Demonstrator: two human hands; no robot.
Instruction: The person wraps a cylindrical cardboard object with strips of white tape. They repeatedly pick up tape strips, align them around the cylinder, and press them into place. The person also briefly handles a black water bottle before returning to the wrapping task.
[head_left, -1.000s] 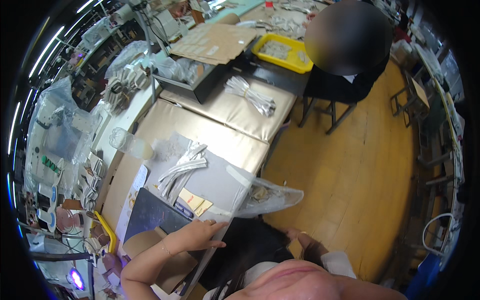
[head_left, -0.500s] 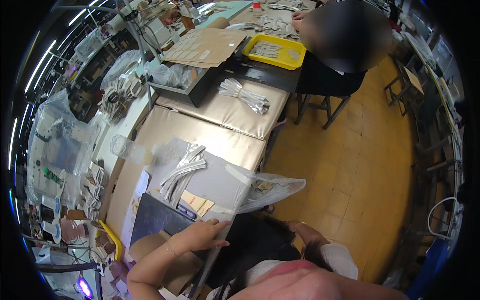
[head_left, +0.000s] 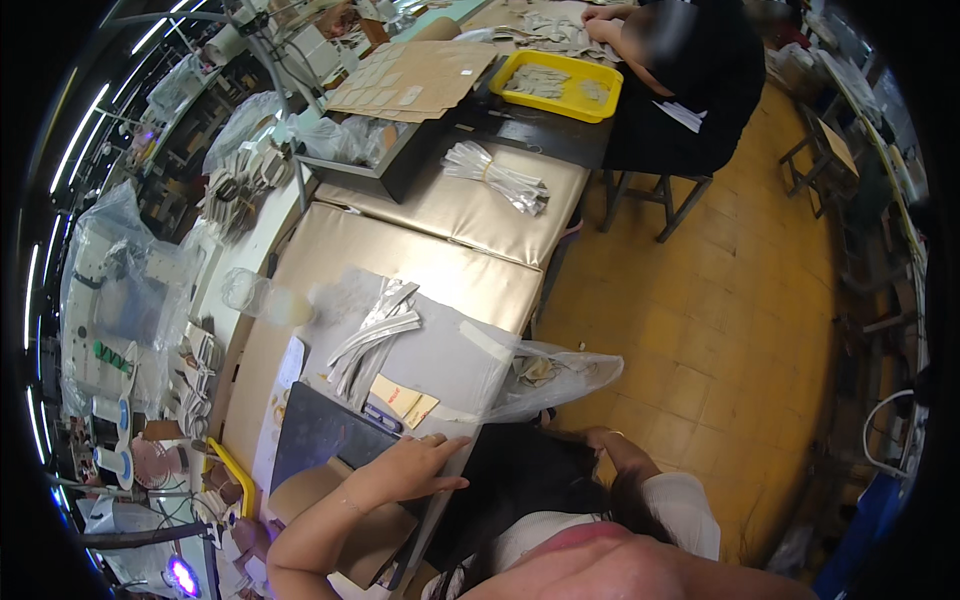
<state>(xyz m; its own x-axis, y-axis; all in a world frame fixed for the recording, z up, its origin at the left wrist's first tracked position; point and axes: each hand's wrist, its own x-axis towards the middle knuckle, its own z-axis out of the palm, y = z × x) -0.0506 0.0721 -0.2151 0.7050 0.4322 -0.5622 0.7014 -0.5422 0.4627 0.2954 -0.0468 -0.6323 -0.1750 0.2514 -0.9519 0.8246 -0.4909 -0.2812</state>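
My left hand (head_left: pixel 422 468) rests at the near table edge with its fingers stretched out and apart, holding nothing. Just beyond it lie a dark blue cutter-like tool (head_left: pixel 383 417) and a cream paper card (head_left: pixel 403 400). A dark flat board (head_left: pixel 325 430) is beside my left wrist, and a brown rolled sheet (head_left: pixel 362 535) sits under the forearm. Farther up, silvery strips (head_left: pixel 378 330) are piled across each other on a grey sheet (head_left: pixel 455 360). Low on the right, my right hand (head_left: pixel 598 436) hangs off the table by the dark cloth on my lap; its fingers are hidden.
A clear plastic bag (head_left: pixel 570 380) hangs over the table's right edge. Farther off are a bundle of silvery strips (head_left: pixel 495 178), a dark box (head_left: pixel 375 175) and a yellow tray (head_left: pixel 560 108) with small pieces. A co-worker (head_left: pixel 690 100) sits at the far right.
The view has shifted slightly, so the table appears a little farther right. The co-worker's head has moved up and away. My left hand keeps its place at the table edge.
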